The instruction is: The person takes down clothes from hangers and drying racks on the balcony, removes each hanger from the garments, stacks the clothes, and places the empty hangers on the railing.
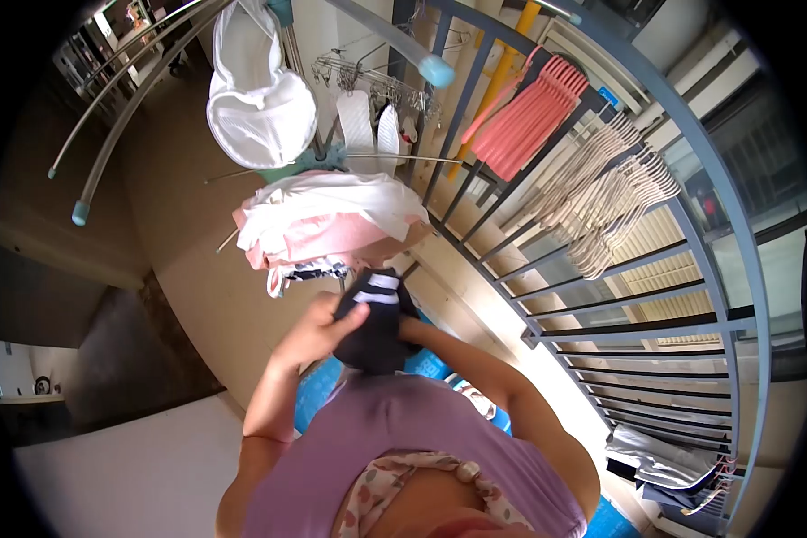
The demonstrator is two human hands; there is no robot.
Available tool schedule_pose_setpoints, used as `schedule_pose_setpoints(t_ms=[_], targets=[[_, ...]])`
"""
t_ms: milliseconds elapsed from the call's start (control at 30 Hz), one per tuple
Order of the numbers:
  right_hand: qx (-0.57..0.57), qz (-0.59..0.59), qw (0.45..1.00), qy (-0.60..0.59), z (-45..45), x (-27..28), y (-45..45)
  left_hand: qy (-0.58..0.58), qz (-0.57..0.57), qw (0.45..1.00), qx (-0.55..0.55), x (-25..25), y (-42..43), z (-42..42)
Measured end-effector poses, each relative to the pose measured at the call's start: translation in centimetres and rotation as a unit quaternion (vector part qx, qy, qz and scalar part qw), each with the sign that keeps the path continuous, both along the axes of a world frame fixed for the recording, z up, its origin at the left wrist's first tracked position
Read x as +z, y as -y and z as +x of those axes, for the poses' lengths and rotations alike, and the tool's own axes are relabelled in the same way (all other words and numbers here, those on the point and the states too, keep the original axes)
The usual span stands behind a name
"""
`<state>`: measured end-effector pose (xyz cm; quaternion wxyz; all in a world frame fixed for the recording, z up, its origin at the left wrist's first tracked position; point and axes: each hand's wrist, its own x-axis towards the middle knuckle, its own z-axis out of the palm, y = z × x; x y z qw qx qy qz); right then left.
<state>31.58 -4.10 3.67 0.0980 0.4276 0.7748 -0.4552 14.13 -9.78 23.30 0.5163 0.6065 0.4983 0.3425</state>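
Observation:
A dark sock-like piece of cloth point(368, 336) with two white stripes is held up in front of my chest. My left hand point(318, 327) is closed on its left side, with the thumb lying across the front. My right hand point(410, 330) reaches the cloth's right side; its fingers are hidden behind or inside the fabric. Just beyond my hands lies a heap of white and pink clothes point(332, 211) on a rack, with a patterned cloth point(309, 271) at its near edge.
Pink hangers point(529, 117) and beige hangers point(610, 197) hang on the metal railing point(722, 305) to the right. A white mesh item point(260, 117) and a metal clip hanger point(368, 76) hang ahead. Capped rack arms point(121, 148) stick out at upper left. Folded clothes point(663, 457) hang lower right.

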Motion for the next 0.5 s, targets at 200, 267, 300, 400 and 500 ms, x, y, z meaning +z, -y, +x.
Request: schedule_pose_setpoints(t_ms=[200,267,300,400,500], targets=[[-0.468,-0.099,0.500,-0.722,12.9,6.6,-4.0,0.155,0.039,0.967,0.198,-0.8,-4.2,-6.5],[-0.431,-0.104,0.425,-0.789,19.4,2.8,-7.2,0.141,0.052,0.967,0.207,-1.3,-5.6,-6.8],[-0.583,-0.052,0.464,-0.665,18.6,0.6,-8.7,0.100,0.123,0.964,0.214,-0.7,-6.6,-6.0],[-0.632,0.040,0.658,-0.408,8.9,4.1,-14.8,-0.150,0.312,0.929,0.129,0.8,-9.6,-4.3],[-0.364,0.260,0.800,-0.399,0.1,4.6,-25.0,-0.256,0.221,0.934,0.111,0.7,-12.7,-3.3]])
